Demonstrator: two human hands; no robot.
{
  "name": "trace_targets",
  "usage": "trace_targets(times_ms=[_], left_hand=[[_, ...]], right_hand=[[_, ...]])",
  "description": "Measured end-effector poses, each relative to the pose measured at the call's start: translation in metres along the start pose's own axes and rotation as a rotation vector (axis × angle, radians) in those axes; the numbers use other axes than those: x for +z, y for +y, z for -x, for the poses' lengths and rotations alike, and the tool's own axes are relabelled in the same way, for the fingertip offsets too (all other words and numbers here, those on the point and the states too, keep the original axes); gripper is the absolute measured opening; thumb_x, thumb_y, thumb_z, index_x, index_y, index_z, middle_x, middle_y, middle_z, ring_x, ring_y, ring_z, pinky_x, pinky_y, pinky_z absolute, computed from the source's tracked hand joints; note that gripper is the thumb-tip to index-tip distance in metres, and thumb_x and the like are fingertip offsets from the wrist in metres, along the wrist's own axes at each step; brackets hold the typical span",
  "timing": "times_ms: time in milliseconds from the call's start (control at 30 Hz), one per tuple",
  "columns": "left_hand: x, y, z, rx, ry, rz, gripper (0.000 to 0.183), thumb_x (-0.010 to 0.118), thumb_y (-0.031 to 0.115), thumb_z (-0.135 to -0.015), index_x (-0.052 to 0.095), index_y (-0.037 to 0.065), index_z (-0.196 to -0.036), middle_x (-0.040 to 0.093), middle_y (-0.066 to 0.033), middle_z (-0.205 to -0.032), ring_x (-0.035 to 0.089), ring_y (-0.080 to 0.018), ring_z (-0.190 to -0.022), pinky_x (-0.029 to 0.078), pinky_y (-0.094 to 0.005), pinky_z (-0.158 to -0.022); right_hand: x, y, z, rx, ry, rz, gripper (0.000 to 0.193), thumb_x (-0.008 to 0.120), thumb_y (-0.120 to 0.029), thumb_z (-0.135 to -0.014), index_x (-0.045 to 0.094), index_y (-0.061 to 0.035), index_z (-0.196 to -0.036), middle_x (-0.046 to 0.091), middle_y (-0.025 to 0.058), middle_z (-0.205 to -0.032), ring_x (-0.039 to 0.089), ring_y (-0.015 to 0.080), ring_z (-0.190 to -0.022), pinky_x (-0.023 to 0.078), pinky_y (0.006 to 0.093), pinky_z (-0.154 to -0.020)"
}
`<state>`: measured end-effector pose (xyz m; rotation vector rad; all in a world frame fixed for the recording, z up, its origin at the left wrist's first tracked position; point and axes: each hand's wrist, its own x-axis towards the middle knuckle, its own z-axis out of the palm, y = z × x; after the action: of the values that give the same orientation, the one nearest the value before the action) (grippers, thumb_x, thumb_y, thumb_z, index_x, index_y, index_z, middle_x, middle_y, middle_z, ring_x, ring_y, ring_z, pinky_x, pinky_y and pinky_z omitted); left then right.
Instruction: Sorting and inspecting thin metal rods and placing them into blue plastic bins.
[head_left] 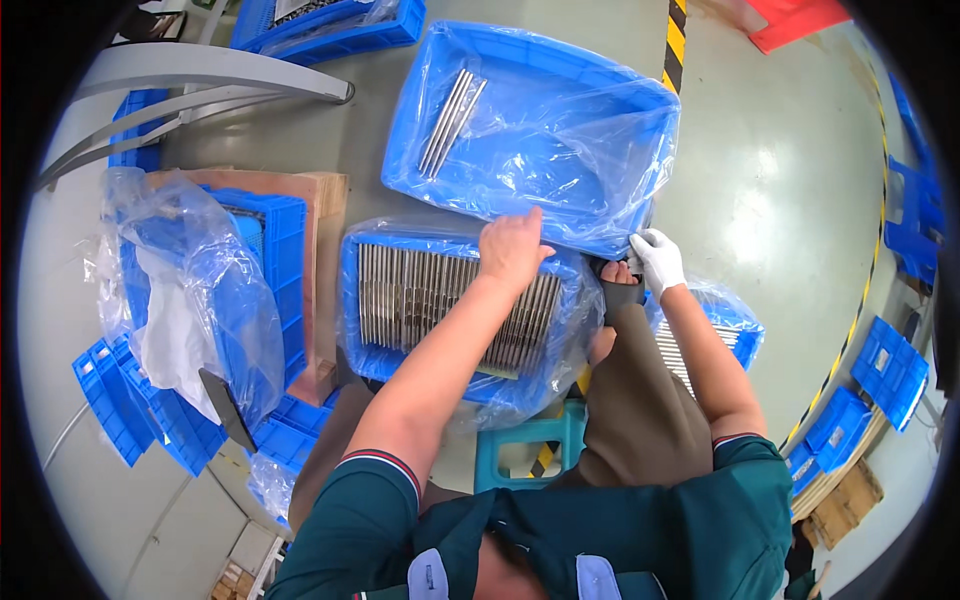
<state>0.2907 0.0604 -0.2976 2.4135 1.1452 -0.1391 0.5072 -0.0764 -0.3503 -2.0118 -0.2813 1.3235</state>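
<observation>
Left hand (512,250) and right hand (659,263), apart, touched the bin's (590,236) near side, grip unclear; it looked stiff, fairly light, best held at both ends

Blue crate (592,236) has clr plastic liner (622,128), w/ few slim metal rods (453,123) lying at L end.

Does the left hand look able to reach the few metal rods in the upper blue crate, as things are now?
Probably yes: the left hand is at the near rim of the blue crate, and nothing seems to cover the metal rods lying inside.
</observation>
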Motion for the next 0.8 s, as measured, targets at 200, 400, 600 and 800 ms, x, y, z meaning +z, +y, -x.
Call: trace_targets(times_ms=[200,400,600,800], left_hand=[[0.024,-0.016,-0.008,-0.013,0.031,-0.008,0.031,0.072,0.024,-0.070,0.054,0.004,-0.087,0.063,-0.0134,-0.075,0.062,-0.0301,-0.073,0.049,-0.0409,-0.066],[0.028,-0.003,-0.009,-0.065,0.082,0.049,0.029,0.071,0.023,-0.070,0.053,0.003,-0.083,0.062,-0.0145,-0.071,0.062,-0.0319,-0.069,0.049,-0.0421,-0.064],[0.018,0.005,-0.006,0.100,0.154,0.187,0.025,0.066,0.017,-0.073,0.056,0.006,-0.093,0.061,-0.0126,-0.073,0.060,-0.0319,-0.073,0.047,-0.0434,-0.064],[0.016,0.002,0.002,0.153,0.203,0.276,0.028,0.066,0.018,-0.073,0.058,0.008,-0.098,0.062,-0.0107,-0.077,0.059,-0.0299,-0.075,0.047,-0.0412,-0.066]], right_hand=[[0.004,0.000,0.002,-0.038,0.032,0.293,0.022,0.061,-0.022,-0.080,0.063,-0.0004,-0.085,0.063,0.0096,-0.069,0.060,0.0164,-0.058,0.048,0.0300,-0.058],[0.026,0.008,0.008,0.123,-0.110,0.423,0.015,0.054,-0.013,-0.076,0.062,-0.0014,-0.080,0.062,0.0111,-0.060,0.062,0.0180,-0.053,0.048,0.0290,-0.055],[-0.022,-0.030,-0.017,-0.370,0.531,0.688,0.023,0.054,-0.019,-0.081,0.063,-0.0025,-0.094,0.065,0.0147,-0.081,0.065,0.0257,-0.076,0.050,0.0346,-0.068],[0.074,-0.162,-0.037,-1.019,0.353,0.756,0.048,0.060,-0.022,-0.080,0.048,-0.0008,-0.122,0.048,0.0190,-0.127,0.046,0.0348,-0.117,0.038,0.0391,-0.098]])
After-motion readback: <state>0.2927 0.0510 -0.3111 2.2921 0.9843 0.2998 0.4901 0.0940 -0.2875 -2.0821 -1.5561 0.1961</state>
